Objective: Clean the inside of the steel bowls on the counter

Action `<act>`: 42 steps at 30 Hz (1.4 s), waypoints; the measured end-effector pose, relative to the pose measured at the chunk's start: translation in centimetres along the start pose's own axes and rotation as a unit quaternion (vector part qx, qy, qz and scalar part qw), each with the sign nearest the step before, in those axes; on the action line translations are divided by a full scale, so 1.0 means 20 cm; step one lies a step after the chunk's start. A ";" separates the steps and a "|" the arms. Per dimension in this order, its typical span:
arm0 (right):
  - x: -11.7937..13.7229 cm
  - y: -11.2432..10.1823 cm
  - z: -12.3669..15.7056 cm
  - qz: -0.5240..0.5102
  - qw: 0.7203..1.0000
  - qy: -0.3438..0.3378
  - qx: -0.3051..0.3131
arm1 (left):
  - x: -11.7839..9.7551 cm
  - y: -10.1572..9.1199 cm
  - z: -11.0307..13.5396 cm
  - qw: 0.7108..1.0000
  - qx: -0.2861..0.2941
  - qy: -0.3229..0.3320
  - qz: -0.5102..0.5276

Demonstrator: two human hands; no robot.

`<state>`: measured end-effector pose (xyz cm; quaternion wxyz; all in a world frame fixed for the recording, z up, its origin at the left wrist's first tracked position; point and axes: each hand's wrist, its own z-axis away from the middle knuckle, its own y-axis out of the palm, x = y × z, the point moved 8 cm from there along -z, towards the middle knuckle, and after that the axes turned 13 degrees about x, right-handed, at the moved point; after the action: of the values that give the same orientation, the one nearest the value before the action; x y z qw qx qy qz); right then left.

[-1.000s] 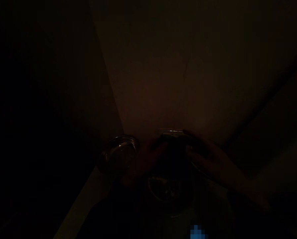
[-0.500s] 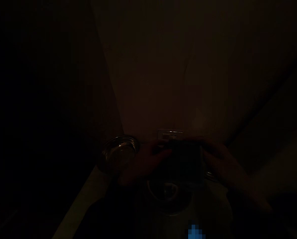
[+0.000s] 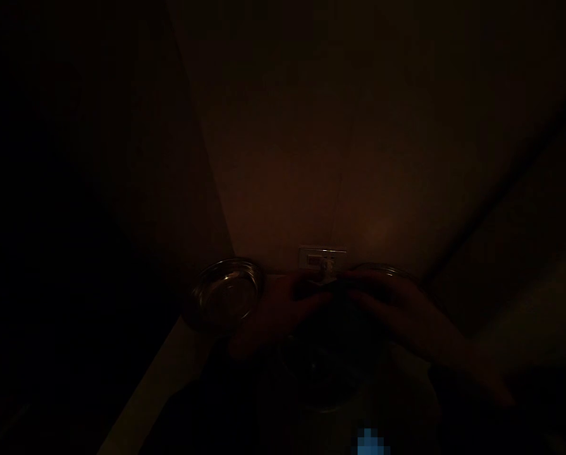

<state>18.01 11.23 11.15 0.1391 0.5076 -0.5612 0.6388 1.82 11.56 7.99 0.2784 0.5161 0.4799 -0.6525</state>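
Note:
The scene is very dark. My left hand (image 3: pixel 280 309) reaches in from the left, thumb and fingers around the near-black, flat object (image 3: pixel 346 316) in the middle. From the other side, my right hand (image 3: pixel 401 303) grips the same object by its upper part. What kind of object this is cannot be made out. A shiny metal bowl (image 3: pixel 230 294) stands just left of my left hand. Below the held object a dark round vessel (image 3: pixel 325 404) shows only part of its rim. Another shiny round rim (image 3: pixel 384 270) peeks out behind my right hand.
A wall outlet (image 3: pixel 313 258) with a plug in it sits on the wall (image 3: pixel 283 158) just beyond my hands. The pale edge of a counter (image 3: pixel 154 379) runs down at the lower left. A blurred blue patch (image 3: pixel 372 442) lies at the bottom.
My right hand has moved left, closer to my left hand. The dark object has shifted and tilted, uncovering the plug and the rim at right. A faint reddish glow on the wall is brighter.

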 end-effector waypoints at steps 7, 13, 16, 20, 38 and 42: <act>-0.03 -0.13 0.03 -0.036 0.989 0.025 -0.139 | 0.06 -0.10 0.03 0.989 -0.080 -0.101 -0.069; -0.04 -0.10 0.04 -0.063 0.988 0.035 -0.133 | 0.02 0.02 0.04 0.995 0.038 -0.087 -0.016; -0.05 -0.07 0.04 -0.058 0.993 0.037 -0.100 | -0.01 0.01 0.03 0.998 0.030 -0.044 0.026; -0.08 -0.02 0.02 -0.024 0.998 0.038 -0.032 | -0.01 -0.08 0.04 0.998 -0.049 -0.024 0.040; 0.10 0.15 0.03 0.116 0.981 -0.094 0.124 | -0.07 -0.06 0.08 0.999 0.035 -0.015 -0.024; 0.08 0.13 0.01 0.144 0.980 -0.085 0.109 | -0.07 -0.07 0.09 0.999 0.037 -0.014 0.017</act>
<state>15.52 9.51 11.03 -0.0584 0.4857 -0.5652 0.6643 0.41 10.33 9.77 0.2774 0.5247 0.4426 -0.6722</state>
